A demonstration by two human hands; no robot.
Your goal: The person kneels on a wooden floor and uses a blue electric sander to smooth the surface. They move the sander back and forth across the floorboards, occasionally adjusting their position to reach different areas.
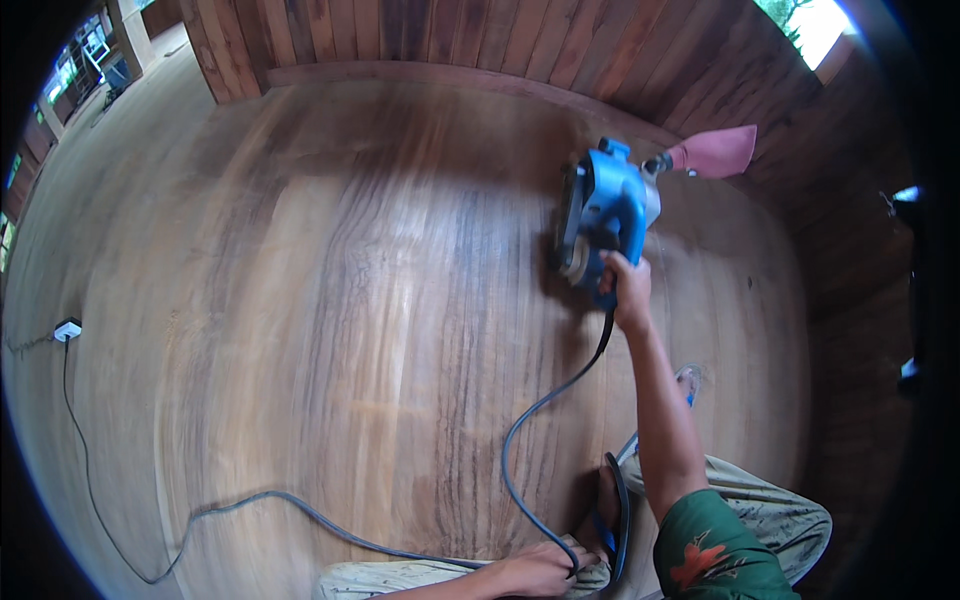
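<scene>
My right hand (627,291) is wrapped round the rear handle of a blue belt sander (622,195). The sander is tilted, its flat belt side facing left; I cannot tell whether it touches the wooden floor (400,300). A pink dust bag (717,152) sticks out from its right side. From the handle a black power cord (512,450) curves down to my left hand (545,570). That hand lies by my left knee, its fingers closed round the cord at the bottom edge of the view.
The cord continues left to a white socket block (67,330). Plank walls (400,35) stand ahead and along the right. My sandalled foot (612,500) is just below the sander. At the far left, some objects (115,75) stand near an opening.
</scene>
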